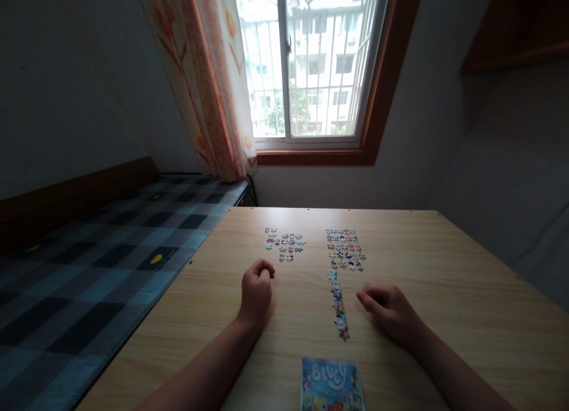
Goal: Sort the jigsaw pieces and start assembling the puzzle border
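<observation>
Head view shows a narrow, multicoloured strip of flat jigsaw pieces (338,304) on the pale wood-grain table (293,322), its long axis running near to far, leaning slightly left, between the bare left hand (257,288) and bare right hand (390,309), each grip curled narrow, contents impossible to tell.

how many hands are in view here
2: the left hand, on the near side of the left cluster of jigsaw pieces, and the right hand, right of the long jigsaw strip.
</observation>
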Demonstrator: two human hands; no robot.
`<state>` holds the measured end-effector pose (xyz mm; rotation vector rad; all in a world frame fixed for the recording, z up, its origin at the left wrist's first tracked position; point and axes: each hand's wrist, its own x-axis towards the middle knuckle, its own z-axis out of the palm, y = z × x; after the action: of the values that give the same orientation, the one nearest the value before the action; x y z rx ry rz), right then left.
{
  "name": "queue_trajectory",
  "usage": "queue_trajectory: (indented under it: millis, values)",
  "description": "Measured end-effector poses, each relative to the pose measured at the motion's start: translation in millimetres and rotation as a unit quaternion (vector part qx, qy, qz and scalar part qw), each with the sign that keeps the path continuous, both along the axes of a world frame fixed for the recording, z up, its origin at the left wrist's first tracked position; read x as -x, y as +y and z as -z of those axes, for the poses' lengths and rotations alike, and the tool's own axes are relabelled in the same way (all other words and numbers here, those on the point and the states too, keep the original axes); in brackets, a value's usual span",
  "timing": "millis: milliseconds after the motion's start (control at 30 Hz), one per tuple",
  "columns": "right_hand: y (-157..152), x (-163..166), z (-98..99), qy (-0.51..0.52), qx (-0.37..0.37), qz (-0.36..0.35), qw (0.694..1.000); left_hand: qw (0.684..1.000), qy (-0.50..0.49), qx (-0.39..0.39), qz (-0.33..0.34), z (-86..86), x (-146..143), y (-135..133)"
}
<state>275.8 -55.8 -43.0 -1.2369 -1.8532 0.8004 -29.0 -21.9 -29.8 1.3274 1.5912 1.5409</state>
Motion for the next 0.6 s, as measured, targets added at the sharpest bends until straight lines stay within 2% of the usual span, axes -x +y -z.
queue_trajectory:
  millis: [267, 367, 433, 500, 600]
  values:
    - [0, 1, -0.9, -0.007, -0.004, 0.007, 1.000, 0.997, 0.075, 0.004, 0.014, -2.8, 8, 6]
    - [0, 2, -0.9, -0.008, -0.008, 0.010, 1.000, 0.988, 0.152, -0.002, 0.028, -7.3, 8, 6]
    - [1, 2, -0.2, -0.006, -0.011, 0.014, 1.000, 0.967, 0.247, -0.023, 0.049, -10.3, 2, 3]
    - [2, 3, 0.8, -0.004, -0.012, 0.018, 1.000, 0.933, 0.351, -0.040, 0.063, -11.2, -6, -1]
    - [4, 4, 2.1, -0.001, -0.013, 0.024, 1.000, 0.882, 0.469, -0.014, 0.055, -7.5, -19, -6]
